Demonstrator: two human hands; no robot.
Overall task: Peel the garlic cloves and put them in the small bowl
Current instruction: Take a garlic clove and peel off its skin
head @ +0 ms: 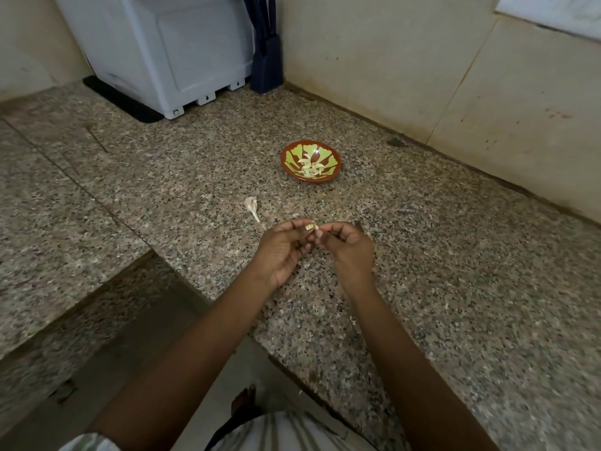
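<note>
item: small pale garlic clove, pinched between left hand and right hand fingers above the speckled granite surface. destination: small red-and-green patterned bowl, well apart, holding peeled cloves. risk: slippery clove likely slips, dropping off the edge.
</note>
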